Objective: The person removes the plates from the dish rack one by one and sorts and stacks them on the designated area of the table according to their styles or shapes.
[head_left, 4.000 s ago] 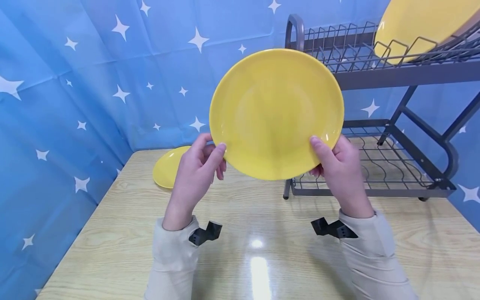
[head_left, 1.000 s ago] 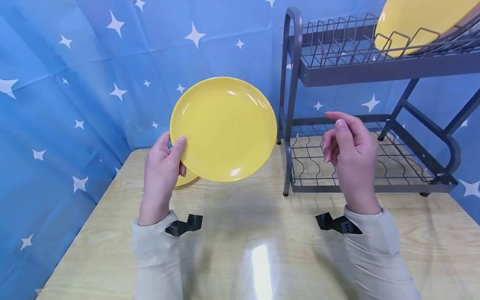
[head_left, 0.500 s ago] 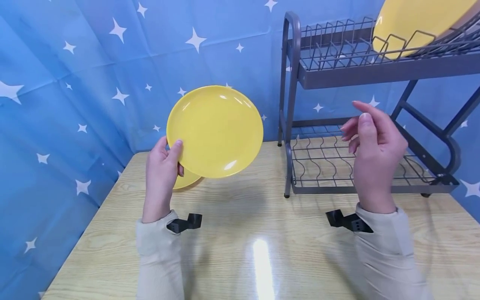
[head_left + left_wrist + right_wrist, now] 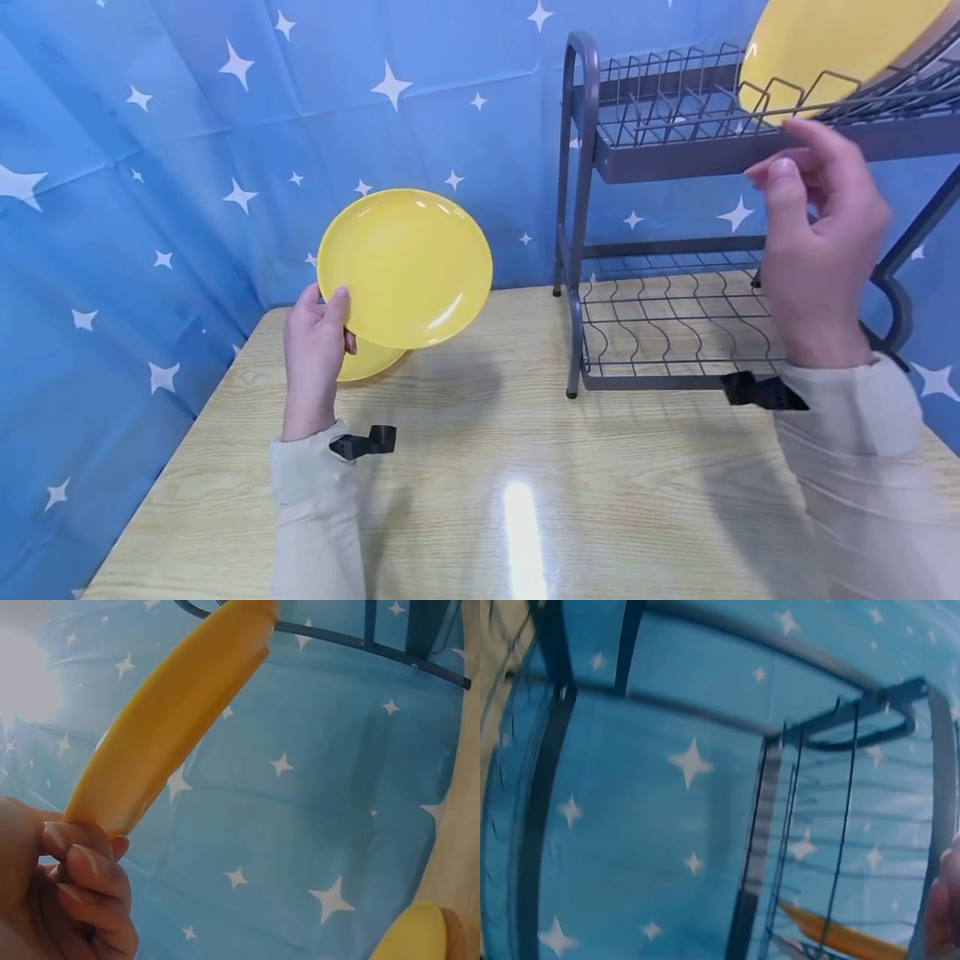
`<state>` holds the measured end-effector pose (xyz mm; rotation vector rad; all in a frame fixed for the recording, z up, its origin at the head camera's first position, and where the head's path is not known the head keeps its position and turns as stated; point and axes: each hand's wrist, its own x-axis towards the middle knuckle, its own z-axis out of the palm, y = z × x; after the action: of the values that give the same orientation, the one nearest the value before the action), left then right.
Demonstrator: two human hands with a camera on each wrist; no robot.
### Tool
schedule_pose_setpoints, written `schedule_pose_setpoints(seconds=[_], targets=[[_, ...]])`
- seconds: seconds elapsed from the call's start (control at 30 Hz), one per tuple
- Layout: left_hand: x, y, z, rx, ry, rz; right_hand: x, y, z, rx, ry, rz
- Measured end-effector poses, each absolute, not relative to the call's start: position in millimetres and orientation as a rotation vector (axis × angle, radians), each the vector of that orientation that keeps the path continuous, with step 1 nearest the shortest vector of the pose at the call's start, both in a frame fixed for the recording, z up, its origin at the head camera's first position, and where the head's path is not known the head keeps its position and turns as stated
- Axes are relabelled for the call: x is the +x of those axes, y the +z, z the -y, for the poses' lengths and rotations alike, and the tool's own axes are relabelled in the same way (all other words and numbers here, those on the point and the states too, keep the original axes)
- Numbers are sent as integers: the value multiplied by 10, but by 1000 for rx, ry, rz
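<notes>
My left hand (image 4: 313, 354) pinches the lower left rim of a glossy yellow plate (image 4: 408, 267), thumb on its face and fingers behind. Seen edge-on in the left wrist view, the plate (image 4: 169, 720) rises from the curled fingers. Beneath it, another yellow plate (image 4: 371, 363) lies on the table, partly covered. My right hand (image 4: 828, 237) holds nothing; its fingers are loosely bent just below and in front of the rack's upper tier. A yellow plate (image 4: 832, 54) leans in that tier above the hand.
A dark metal two-tier dish rack (image 4: 652, 154) stands at the back right, with wire slots above and a wavy wire shelf (image 4: 675, 325) below. A blue starry curtain (image 4: 435, 75) hangs behind the wooden table (image 4: 465, 467).
The right hand has let go of the plate's right side and moved right and up toward the upper tier. The left hand has brought the plate left and lower, overlapping the one on the table.
</notes>
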<state>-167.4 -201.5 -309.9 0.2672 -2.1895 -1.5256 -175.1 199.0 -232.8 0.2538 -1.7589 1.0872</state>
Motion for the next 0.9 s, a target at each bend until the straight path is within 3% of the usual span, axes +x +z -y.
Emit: schedule_pose_setpoints(seconds=[0.43,0.9], targets=[[-1850,-3317,2140,375,-1569,2134,-2006,-1976,-2369,14,701,2008],[-1947,-3514,2217,422,-1569,2147,-2089,-1686,-2495,-215,628,2204]])
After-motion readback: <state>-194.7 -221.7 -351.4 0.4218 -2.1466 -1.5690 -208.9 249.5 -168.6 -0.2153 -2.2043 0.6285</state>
